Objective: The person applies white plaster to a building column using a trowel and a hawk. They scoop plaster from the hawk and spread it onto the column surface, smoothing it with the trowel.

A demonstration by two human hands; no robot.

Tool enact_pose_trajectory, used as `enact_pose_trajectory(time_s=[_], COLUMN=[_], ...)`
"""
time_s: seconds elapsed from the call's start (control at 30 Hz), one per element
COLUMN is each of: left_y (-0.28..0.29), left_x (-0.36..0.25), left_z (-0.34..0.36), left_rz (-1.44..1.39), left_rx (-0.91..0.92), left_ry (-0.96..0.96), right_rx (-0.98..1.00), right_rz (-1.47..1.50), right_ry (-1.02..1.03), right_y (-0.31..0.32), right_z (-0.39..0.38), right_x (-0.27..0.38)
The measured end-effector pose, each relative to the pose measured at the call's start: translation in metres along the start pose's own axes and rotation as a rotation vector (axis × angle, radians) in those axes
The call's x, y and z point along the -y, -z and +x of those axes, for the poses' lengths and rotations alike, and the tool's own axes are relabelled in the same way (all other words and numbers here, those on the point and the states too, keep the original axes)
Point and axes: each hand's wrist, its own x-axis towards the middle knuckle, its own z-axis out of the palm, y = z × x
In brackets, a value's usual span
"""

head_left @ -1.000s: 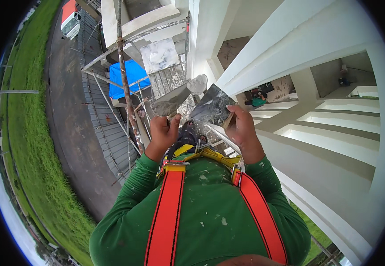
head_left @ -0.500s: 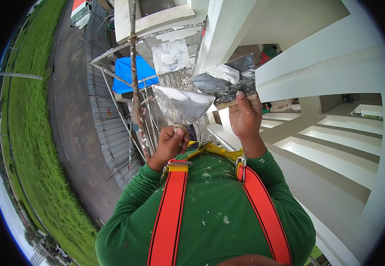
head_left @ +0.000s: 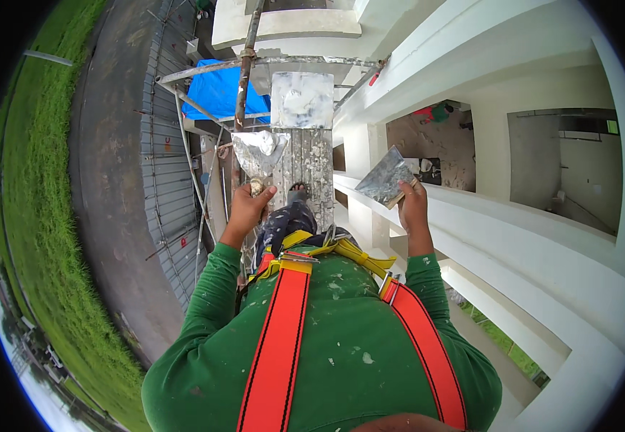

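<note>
My left hand [head_left: 247, 210] is closed round the handle of a broad putty knife [head_left: 249, 160]. White putty [head_left: 265, 142] lies on that knife's flared blade. On the right, a flat grey smeared wide-bladed scraper [head_left: 384, 180] is gripped along its near edge by my right hand [head_left: 414, 207], beside the white wall. Its face carries only a thin dull film in this view. The two tools are well apart. Ahead between them, a white-smeared square board [head_left: 302, 108] bears a small heap of putty.
I stand on a spattered scaffold plank [head_left: 309, 155]; my foot [head_left: 297, 189] shows on it. Rusty pole [head_left: 249, 54] and rails rise ahead left. A blue tarp [head_left: 219, 93] hangs beyond them. White concrete ledges [head_left: 492, 216] run along the right. A road [head_left: 103, 180] lies far below left.
My hands have moved apart, the right one outward to the right. The white putty that lay on the scraper is gone from it, and a lump now sits on the putty knife. My view has shifted.
</note>
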Motion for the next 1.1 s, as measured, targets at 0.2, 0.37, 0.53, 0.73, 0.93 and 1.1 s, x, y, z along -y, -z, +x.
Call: enact_pose_trajectory(time_s=[0.2,0.37,0.53,0.73,0.93,1.1], left_y=[0.069,0.100,0.101,0.094,0.103,0.107], left_x=[0.041,0.097,0.142,0.164,0.177,0.182], left_z=[0.128,0.271,0.443,0.590,0.620,0.615], left_rz=[0.354,0.467,0.550,0.709,1.003,1.090], left_rx=[-0.213,-0.316,-0.356,-0.149,-0.220,-0.228], left_ry=[0.047,-0.016,-0.234,-0.463,-0.789,-0.811], right_rx=[0.048,0.066,0.213,0.602,0.818,0.631], right_rz=[0.349,0.165,-0.819,-1.426,-1.883,-1.778], right_ry=[-0.216,-0.449,-0.368,0.272,0.649,1.186], right_y=[-0.020,-0.026,-0.044,-0.097,-0.190,-0.196], right_z=[0.081,0.212,0.412,0.626,0.743,0.787], right_x=[-0.034,-0.125,-0.277,-0.448,-0.504,-0.554])
